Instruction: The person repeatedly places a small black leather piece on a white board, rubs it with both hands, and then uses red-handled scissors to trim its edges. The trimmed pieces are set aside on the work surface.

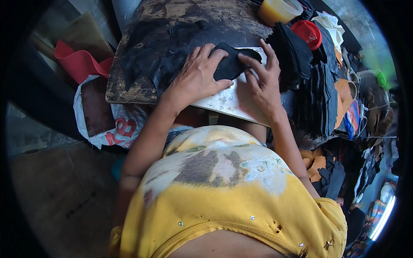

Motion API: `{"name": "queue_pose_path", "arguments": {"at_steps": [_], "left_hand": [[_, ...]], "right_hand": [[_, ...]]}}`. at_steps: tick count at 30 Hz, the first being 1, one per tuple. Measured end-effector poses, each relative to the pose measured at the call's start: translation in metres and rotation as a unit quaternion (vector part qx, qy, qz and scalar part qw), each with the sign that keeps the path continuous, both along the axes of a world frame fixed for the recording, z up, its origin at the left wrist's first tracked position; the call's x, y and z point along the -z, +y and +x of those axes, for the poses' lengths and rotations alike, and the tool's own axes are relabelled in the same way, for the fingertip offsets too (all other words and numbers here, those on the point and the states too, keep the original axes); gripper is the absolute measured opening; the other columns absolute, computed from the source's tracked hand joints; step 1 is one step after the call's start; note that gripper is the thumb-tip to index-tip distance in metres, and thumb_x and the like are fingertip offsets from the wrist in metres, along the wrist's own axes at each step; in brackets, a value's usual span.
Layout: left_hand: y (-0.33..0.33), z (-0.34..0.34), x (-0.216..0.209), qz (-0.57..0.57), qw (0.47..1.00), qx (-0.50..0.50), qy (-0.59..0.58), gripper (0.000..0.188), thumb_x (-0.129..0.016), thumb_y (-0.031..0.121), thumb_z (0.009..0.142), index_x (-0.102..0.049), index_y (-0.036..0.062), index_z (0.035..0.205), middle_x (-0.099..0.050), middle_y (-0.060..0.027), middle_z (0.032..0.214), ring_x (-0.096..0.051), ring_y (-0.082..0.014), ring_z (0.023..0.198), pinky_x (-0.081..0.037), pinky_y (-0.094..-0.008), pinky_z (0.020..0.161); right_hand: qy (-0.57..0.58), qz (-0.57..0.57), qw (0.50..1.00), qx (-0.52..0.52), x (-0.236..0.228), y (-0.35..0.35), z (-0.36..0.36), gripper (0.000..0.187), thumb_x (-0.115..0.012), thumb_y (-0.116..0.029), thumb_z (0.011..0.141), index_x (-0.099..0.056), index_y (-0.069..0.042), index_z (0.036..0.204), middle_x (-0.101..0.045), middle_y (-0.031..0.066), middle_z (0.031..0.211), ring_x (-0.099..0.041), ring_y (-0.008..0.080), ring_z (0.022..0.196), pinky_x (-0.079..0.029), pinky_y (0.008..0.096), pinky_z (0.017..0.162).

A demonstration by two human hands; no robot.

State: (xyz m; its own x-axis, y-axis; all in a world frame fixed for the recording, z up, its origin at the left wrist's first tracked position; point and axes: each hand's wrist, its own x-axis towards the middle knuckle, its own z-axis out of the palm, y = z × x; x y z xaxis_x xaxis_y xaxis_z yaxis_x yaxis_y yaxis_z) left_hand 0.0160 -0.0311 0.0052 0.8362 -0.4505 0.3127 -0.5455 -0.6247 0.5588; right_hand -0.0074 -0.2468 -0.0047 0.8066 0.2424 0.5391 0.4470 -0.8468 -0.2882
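A black leather piece (234, 62) lies on a pale scratched slab (223, 101) at the near edge of a dark, stained wooden table (129, 86). My left hand (198, 74) presses flat on the piece's left part, fingers spread. My right hand (261, 79) rests on its right end, with the fingertips bent onto the black material and the slab. Neither hand closes around anything. More black pieces (172, 64) lie on the table to the left of the slab.
A thick stack of black cut pieces (316, 92) stands right of the slab. Behind it are a red lid (306, 33) and a yellow plastic tub (277, 9). A red sheet (79, 62) and a white bag (120, 129) lie left of the table. Scraps pile at the lower right.
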Motion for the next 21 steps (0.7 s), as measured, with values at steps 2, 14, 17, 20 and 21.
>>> {"name": "queue_pose_path", "arguments": {"at_steps": [2, 14, 17, 20, 21], "left_hand": [[0.000, -0.001, 0.002, -0.005, 1.000, 0.000, -0.008, 0.057, -0.076, 0.029, 0.080, -0.057, 0.0096, 0.129, -0.048, -0.0201, 0.137, -0.045, -0.0387, 0.128, -0.037, -0.0443, 0.109], [0.007, 0.014, 0.013, -0.066, 0.998, 0.015, -0.006, 0.035, -0.061, 0.012, 0.092, -0.064, 0.0082, 0.127, -0.057, -0.0184, 0.124, -0.054, -0.0352, 0.116, -0.043, -0.0395, 0.102], [0.006, 0.015, 0.013, -0.074, 0.997, 0.006, -0.005, 0.035, -0.062, 0.013, 0.091, -0.065, 0.0078, 0.125, -0.057, -0.0182, 0.123, -0.054, -0.0347, 0.116, -0.043, -0.0391, 0.101], [0.006, 0.015, 0.014, -0.084, 0.996, 0.006, -0.006, 0.035, -0.064, 0.014, 0.091, -0.065, 0.0073, 0.125, -0.058, -0.0179, 0.123, -0.055, -0.0343, 0.115, -0.044, -0.0388, 0.101], [0.006, 0.015, 0.015, -0.082, 0.997, 0.005, -0.011, 0.035, -0.064, 0.014, 0.090, -0.065, 0.0073, 0.125, -0.058, -0.0179, 0.123, -0.055, -0.0341, 0.115, -0.044, -0.0387, 0.101]], "right_hand": [[0.030, -0.045, 0.997, 0.053, 0.001, 0.000, -0.003, 0.040, -0.059, -0.028, 0.089, -0.065, -0.018, 0.128, -0.022, 0.0195, 0.158, -0.018, 0.0405, 0.146, -0.017, 0.0558, 0.115], [0.030, -0.098, 0.987, 0.126, 0.007, 0.009, -0.009, 0.060, -0.052, -0.029, 0.092, -0.041, -0.006, 0.147, -0.020, 0.0245, 0.158, -0.014, 0.0432, 0.147, -0.017, 0.0520, 0.116], [0.042, -0.109, 0.985, 0.131, 0.006, 0.006, 0.001, 0.058, -0.050, -0.030, 0.094, -0.042, -0.006, 0.146, -0.022, 0.0247, 0.157, -0.015, 0.0426, 0.147, -0.018, 0.0511, 0.117], [0.051, -0.136, 0.977, 0.158, 0.004, 0.012, -0.002, 0.057, -0.047, -0.032, 0.096, -0.042, -0.006, 0.146, -0.023, 0.0233, 0.157, -0.016, 0.0411, 0.148, -0.018, 0.0515, 0.116], [0.048, -0.142, 0.974, 0.169, 0.002, 0.017, -0.007, 0.056, -0.046, -0.032, 0.097, -0.042, -0.006, 0.146, -0.023, 0.0226, 0.158, -0.016, 0.0404, 0.148, -0.019, 0.0519, 0.116]]}}
